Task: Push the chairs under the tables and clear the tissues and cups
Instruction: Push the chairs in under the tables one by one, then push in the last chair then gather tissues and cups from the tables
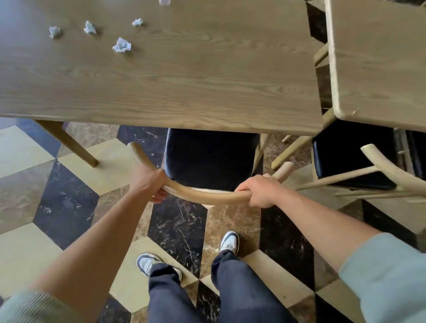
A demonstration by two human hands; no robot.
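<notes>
4 tissues [121, 45] and a cup [164, 1] lie uncleared on the far left of the table [184, 80]. Left hand [151, 184] and right hand [260, 190] grip the half-tucked chair [207, 156]'s backrest; the right chair [350, 159] remains out.

A chair [211, 159] with a dark seat and curved wooden backrest is sitting mid-frame, its seat partly under the tabletop [184, 80]. Four crumpled white tissues [121, 45] are lying on the upper left. A clear cup [164, 2] is showing at the top edge.
</notes>
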